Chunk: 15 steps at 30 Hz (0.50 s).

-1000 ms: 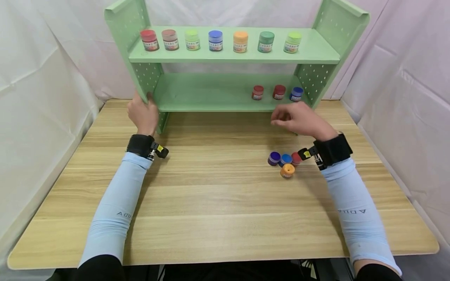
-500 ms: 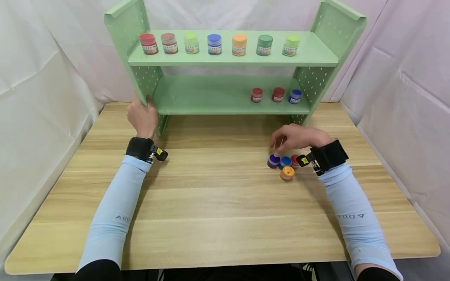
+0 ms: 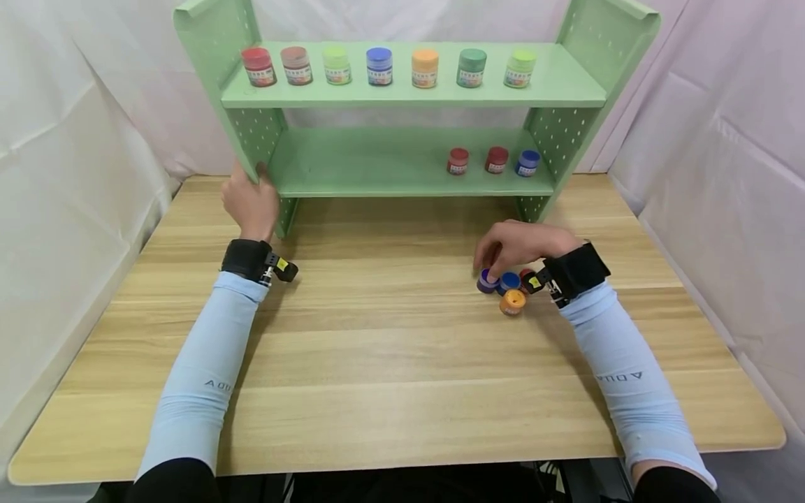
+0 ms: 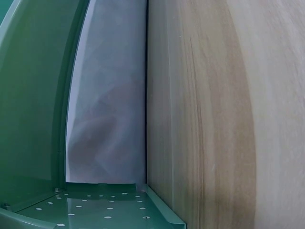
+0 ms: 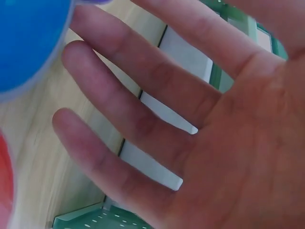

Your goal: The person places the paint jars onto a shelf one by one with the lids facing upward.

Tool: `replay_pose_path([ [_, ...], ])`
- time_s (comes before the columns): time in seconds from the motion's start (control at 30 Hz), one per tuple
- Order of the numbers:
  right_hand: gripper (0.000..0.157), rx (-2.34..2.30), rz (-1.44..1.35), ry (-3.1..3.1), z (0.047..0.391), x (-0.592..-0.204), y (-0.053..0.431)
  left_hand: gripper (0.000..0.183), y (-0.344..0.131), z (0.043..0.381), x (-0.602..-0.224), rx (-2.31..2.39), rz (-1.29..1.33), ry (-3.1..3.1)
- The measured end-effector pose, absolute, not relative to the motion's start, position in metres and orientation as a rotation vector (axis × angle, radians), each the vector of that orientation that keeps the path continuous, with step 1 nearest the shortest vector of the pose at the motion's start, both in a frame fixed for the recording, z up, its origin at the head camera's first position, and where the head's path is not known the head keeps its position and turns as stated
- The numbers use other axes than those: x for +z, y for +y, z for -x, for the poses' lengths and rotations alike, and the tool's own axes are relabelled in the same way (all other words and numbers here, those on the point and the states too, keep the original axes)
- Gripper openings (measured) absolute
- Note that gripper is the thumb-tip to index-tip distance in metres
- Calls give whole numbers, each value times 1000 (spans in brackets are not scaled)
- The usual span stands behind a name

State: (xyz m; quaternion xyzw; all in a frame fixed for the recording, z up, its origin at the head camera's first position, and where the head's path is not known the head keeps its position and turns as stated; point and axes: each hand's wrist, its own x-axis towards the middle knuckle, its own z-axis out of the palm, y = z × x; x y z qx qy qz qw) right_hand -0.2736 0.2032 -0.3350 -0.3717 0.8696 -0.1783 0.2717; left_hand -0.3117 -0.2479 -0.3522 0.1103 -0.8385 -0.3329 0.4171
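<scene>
My left hand point(image 3: 250, 204) grips the lower left side panel of a green two-tier shelf point(image 3: 352, 161); its fingers are partly hidden by the panel. In the left wrist view, the shelf's green underside point(image 4: 33, 95) shows, but not that hand. My right hand point(image 3: 518, 241) pinches a small purple paint jar point(image 3: 484, 283) on the table between thumb and fingertips. Beside it stand a blue jar point(image 3: 508, 281), an orange jar point(image 3: 512, 302) and a red jar, mostly hidden by the wrist camera. The right wrist view has the blue lid point(image 5: 28, 43) close up, near the fingertips.
Several larger jars, among them a blue one point(image 3: 379, 67), line the upper tier. On the lower tier's right stand two small red jars, one of them the left red jar point(image 3: 458, 161), and a blue jar point(image 3: 527, 163). The wooden table point(image 3: 390, 391) extends forward; white curtains surround it.
My right hand has come down from the lower tier's front edge to the purple jar and taken hold of it. The left hand stays on the shelf panel.
</scene>
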Motion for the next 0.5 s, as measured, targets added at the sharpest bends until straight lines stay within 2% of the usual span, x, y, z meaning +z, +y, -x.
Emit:
replay_pose_path([
  [0.17,14,-446,1030,2405,276,-333,203,32,-248,314,-350,-845,-266,-2101],
  [0.5,10,-360,949,2695,283,-341,207,32,-250,312,-352,-826,-257,-2095],
])
